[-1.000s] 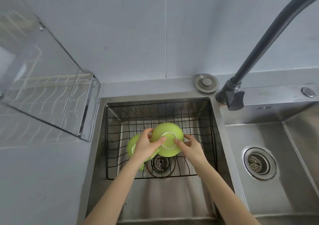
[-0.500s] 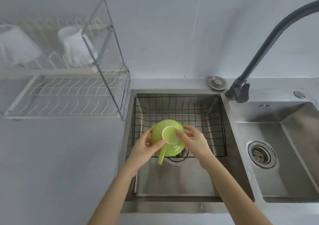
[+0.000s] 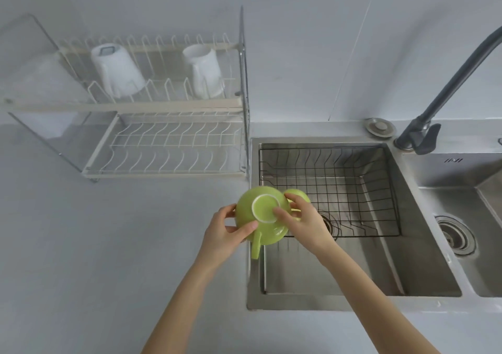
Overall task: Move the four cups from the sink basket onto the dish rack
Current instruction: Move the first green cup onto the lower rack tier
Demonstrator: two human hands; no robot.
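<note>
Both my hands hold a green cup (image 3: 262,215) upside down over the sink's left edge, its handle pointing toward me. My left hand (image 3: 225,231) grips its left side. My right hand (image 3: 304,223) grips its right side, with a fingertip on the white-rimmed base. A second green cup (image 3: 298,193) lies in the black wire sink basket (image 3: 326,149), partly hidden behind my right hand. Two white cups (image 3: 116,71) (image 3: 203,71) stand upside down on the upper tier of the white dish rack (image 3: 163,106) at the left.
The rack's lower tier (image 3: 168,152) holds nothing. A dark faucet (image 3: 448,81) arcs over the right. A second basin with a drain (image 3: 456,235) lies far right. Grey counter (image 3: 95,245) spreads left of the sink.
My hands have lifted the green cup out of the basket and carried it left to the sink's edge. The view has swung left, bringing the whole rack and white cups into sight.
</note>
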